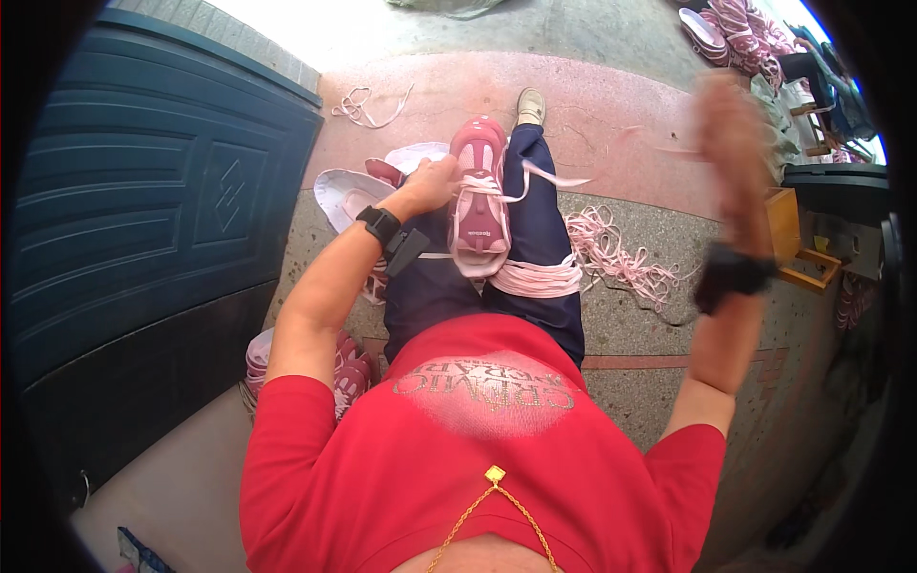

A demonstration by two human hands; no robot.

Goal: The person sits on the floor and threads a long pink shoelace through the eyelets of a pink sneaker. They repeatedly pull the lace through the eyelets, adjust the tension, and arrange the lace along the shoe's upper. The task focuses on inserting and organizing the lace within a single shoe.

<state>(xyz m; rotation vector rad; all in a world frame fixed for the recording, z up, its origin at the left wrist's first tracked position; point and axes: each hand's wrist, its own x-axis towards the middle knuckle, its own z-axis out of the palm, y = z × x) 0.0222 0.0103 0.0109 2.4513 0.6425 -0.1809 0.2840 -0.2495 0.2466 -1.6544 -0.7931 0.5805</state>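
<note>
A pink and mauve sneaker rests on my lap, its toe pointing away from me. My left hand is closed at the left edge of its upper, beside the lacing. Pale pink shoelace runs through the eyelets and trails off to the right. Out to the right, my right hand is raised and smeared by motion, so its fingers cannot be made out. A faint blurred pink strand shows just left of that hand. Around my right thigh lies a bundle of pale pink laces.
More shoes lie left of my legs, with others by my left elbow. A tangle of laces spreads on the floor at right; one loose lace lies ahead. Pink shoes are piled far right, and a blue door stands left.
</note>
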